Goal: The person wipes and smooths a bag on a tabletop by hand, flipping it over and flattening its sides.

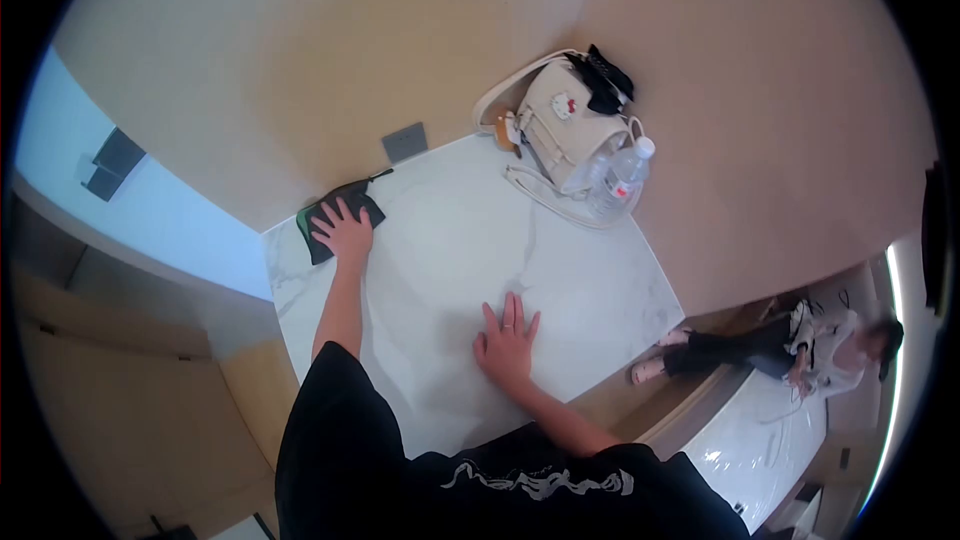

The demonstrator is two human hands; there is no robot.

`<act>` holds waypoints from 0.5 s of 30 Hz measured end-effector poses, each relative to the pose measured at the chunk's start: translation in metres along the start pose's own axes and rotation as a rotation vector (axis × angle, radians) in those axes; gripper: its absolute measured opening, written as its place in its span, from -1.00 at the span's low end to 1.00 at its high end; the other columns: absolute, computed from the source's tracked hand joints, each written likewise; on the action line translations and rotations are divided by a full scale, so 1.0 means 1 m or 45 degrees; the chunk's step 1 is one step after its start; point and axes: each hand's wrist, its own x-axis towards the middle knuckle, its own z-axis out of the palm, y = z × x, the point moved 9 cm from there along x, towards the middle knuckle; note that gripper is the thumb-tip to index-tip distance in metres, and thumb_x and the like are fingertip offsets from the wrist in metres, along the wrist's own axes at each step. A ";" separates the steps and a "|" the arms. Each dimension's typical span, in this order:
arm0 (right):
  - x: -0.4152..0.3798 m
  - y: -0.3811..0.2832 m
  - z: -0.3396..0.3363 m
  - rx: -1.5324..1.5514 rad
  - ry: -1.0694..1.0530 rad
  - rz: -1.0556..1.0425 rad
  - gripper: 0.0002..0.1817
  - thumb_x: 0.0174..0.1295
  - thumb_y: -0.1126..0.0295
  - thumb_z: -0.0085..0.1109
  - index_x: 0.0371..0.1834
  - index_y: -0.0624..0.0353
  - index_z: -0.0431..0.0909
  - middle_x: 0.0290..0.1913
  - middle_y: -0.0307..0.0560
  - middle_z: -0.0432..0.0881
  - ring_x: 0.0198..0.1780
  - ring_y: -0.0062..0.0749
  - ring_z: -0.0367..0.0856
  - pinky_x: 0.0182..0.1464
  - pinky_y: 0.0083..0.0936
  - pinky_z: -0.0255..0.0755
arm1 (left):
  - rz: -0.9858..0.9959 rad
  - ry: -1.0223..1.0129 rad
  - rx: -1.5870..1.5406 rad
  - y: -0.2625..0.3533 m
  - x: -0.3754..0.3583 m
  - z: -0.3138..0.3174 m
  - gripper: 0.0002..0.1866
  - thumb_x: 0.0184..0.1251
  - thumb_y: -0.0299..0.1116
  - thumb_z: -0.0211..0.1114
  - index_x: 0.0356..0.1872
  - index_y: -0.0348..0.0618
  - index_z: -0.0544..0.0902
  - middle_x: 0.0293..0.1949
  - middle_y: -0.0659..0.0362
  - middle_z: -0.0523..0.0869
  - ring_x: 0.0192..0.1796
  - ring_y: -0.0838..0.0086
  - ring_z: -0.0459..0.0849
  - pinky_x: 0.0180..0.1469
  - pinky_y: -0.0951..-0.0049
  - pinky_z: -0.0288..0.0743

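One left hand (345, 232), fingers spread, covers the dark pouch (355, 193), far left.
Flat pressure steadies it best, we judge; nearer, our right hand (508, 348) spreads, perhaps touching the table (450, 230).

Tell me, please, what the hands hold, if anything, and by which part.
Nothing is clearly held: the left hand lies spread on the pouch; the right hand is empty.
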 end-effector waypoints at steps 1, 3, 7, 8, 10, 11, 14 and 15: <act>0.001 -0.005 -0.003 0.005 0.045 -0.040 -0.41 0.15 0.24 0.11 0.31 0.11 0.41 0.47 0.33 0.12 0.53 0.13 0.04 0.42 0.44 -0.24 | -0.002 -0.006 0.000 -0.001 0.002 0.000 -0.24 0.43 0.19 -0.09 0.53 -0.04 0.17 0.56 -0.11 0.03 0.52 -0.36 -0.08 0.42 -0.43 -0.22; 0.001 -0.006 -0.005 -0.007 0.062 -0.029 -0.41 0.16 0.22 0.10 0.31 0.09 0.41 0.48 0.32 0.12 0.53 0.12 0.04 0.43 0.42 -0.24 | 0.015 -0.015 -0.006 -0.002 -0.004 -0.001 -0.24 0.44 0.18 -0.10 0.53 -0.04 0.16 0.56 -0.10 0.02 0.52 -0.36 -0.08 0.42 -0.43 -0.22; 0.002 -0.002 0.005 -0.058 0.021 0.026 -0.42 0.18 0.18 0.08 0.32 0.06 0.41 0.48 0.27 0.14 0.54 0.07 0.03 0.46 0.36 -0.25 | 0.162 -0.079 -0.023 0.006 -0.047 -0.001 -0.24 0.48 0.19 -0.15 0.56 0.01 0.07 0.57 -0.08 -0.03 0.54 -0.33 -0.13 0.43 -0.42 -0.23; 0.003 -0.002 0.009 -0.052 0.014 0.004 -0.42 0.18 0.18 0.08 0.32 0.06 0.41 0.48 0.27 0.14 0.54 0.07 0.03 0.46 0.36 -0.25 | 0.210 -0.042 -0.012 0.007 -0.064 -0.004 -0.24 0.47 0.20 -0.12 0.55 0.01 0.10 0.57 -0.07 -0.01 0.55 -0.29 -0.11 0.43 -0.41 -0.21; 0.001 0.002 0.013 -0.136 0.053 0.006 -0.41 0.23 0.12 0.02 0.34 0.04 0.41 0.49 0.26 0.15 0.56 0.06 -0.02 0.46 0.36 -0.27 | 0.293 0.038 -0.048 0.009 -0.102 -0.016 -0.25 0.43 0.17 -0.04 0.53 0.00 0.19 0.55 -0.06 0.07 0.54 -0.27 -0.07 0.43 -0.41 -0.18; 0.001 -0.001 0.014 -0.125 0.038 -0.017 -0.41 0.23 0.12 0.02 0.34 0.04 0.41 0.49 0.26 0.15 0.56 0.06 -0.02 0.46 0.36 -0.27 | 0.349 0.085 -0.058 0.011 -0.124 -0.021 -0.25 0.42 0.16 -0.01 0.52 -0.01 0.20 0.54 -0.07 0.09 0.53 -0.28 -0.04 0.43 -0.40 -0.17; 0.001 0.001 0.011 -0.106 0.001 0.013 -0.41 0.24 0.11 0.01 0.35 0.04 0.40 0.51 0.22 0.11 0.58 0.01 -0.07 0.48 0.35 -0.30 | 0.458 0.148 -0.176 0.016 -0.198 -0.038 -0.23 0.34 0.11 0.11 0.48 -0.09 0.26 0.52 -0.10 0.13 0.53 -0.28 -0.03 0.44 -0.39 -0.21; 0.001 -0.002 0.006 -0.102 0.074 -0.005 -0.44 0.23 0.14 0.05 0.31 0.08 0.43 0.47 0.21 0.20 0.54 0.02 0.04 0.48 0.27 -0.20 | 0.491 0.167 -0.217 0.017 -0.225 -0.045 -0.23 0.34 0.10 0.11 0.48 -0.10 0.26 0.52 -0.10 0.12 0.53 -0.27 -0.04 0.45 -0.38 -0.20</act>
